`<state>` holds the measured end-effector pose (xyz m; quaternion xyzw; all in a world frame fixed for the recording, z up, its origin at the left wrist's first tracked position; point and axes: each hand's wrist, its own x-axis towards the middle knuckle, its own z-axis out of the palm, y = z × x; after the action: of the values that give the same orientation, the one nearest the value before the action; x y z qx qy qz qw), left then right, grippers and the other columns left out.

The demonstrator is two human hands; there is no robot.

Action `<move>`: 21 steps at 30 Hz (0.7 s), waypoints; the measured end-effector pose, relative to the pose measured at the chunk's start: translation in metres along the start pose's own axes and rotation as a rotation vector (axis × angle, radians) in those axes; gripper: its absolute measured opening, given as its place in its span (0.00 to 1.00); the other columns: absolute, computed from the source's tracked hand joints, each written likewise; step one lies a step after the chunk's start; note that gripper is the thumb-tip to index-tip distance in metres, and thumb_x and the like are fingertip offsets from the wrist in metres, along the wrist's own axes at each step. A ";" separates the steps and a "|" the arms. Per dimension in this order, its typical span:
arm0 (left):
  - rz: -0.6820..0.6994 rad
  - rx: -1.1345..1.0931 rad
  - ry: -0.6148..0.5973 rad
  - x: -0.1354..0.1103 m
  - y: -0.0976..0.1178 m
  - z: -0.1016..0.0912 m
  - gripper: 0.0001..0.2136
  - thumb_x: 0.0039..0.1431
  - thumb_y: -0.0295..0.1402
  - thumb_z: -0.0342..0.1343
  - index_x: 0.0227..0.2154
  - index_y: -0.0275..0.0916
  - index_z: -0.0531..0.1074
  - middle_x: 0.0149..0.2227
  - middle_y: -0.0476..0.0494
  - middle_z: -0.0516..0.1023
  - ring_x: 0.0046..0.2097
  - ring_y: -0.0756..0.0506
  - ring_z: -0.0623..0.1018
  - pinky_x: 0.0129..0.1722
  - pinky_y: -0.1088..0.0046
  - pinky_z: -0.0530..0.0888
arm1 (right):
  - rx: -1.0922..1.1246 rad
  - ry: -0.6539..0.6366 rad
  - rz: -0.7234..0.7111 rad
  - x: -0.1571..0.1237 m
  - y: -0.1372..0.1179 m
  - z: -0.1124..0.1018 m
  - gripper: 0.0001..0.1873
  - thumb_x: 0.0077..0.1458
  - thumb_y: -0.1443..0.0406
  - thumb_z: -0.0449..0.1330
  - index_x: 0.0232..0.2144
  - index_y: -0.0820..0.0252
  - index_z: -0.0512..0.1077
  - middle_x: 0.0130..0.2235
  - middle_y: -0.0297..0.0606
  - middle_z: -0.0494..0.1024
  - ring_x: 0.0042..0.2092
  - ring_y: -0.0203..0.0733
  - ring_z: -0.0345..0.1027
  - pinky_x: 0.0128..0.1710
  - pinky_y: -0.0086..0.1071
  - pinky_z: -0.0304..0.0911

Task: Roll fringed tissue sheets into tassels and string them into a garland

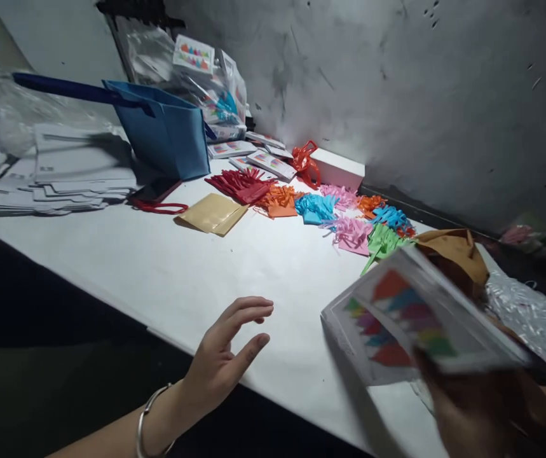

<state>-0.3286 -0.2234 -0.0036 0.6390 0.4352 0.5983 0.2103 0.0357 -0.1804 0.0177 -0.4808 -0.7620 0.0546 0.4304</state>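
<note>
My left hand (234,350), with a silver bangle at the wrist, hovers over the front edge of the white table (182,270). Its thumb and fingers are apart, and nothing is in them. At the lower right, my right hand (482,407) is blurred and dark but grips a white flat box (406,318) printed with colourful bunting. The box is tilted above the table. Behind it lie bundles of cut paper fringe, among them a green bundle (384,242), a pink bundle (351,232) and a blue bundle (315,207).
A blue fabric bag (168,133) stands at the back left beside a stack of white envelopes (77,168). A gold packet (213,213) lies in front of dark red fringe (241,184). Brown cloth (456,257) and clear plastic wrap (530,318) are at the right. A grey wall rises behind.
</note>
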 end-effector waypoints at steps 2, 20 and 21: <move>-0.019 0.000 -0.004 0.005 -0.001 -0.005 0.12 0.66 0.27 0.55 0.51 0.42 0.73 0.50 0.38 0.74 0.46 0.44 0.79 0.44 0.68 0.80 | -0.078 -0.001 -0.041 0.004 -0.006 0.007 0.15 0.55 0.60 0.68 0.45 0.57 0.75 0.35 0.38 0.84 0.33 0.49 0.80 0.23 0.32 0.71; 0.341 -0.132 -0.280 0.063 0.070 -0.070 0.11 0.63 0.22 0.57 0.46 0.39 0.77 0.42 0.38 0.80 0.41 0.46 0.81 0.38 0.76 0.79 | 0.436 -0.454 -0.066 0.000 -0.133 0.059 0.18 0.62 0.53 0.60 0.49 0.54 0.71 0.41 0.41 0.82 0.37 0.43 0.78 0.36 0.31 0.74; 0.337 -0.112 -0.272 0.056 0.072 -0.074 0.11 0.63 0.21 0.56 0.45 0.38 0.78 0.41 0.38 0.80 0.40 0.46 0.81 0.37 0.76 0.79 | 0.512 -0.416 -0.075 0.005 -0.138 0.064 0.22 0.62 0.54 0.61 0.55 0.54 0.68 0.46 0.43 0.81 0.40 0.44 0.78 0.39 0.33 0.75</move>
<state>-0.3825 -0.2353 0.1008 0.7649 0.2560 0.5565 0.1992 -0.1049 -0.2288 0.0487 -0.3072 -0.8121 0.3256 0.3743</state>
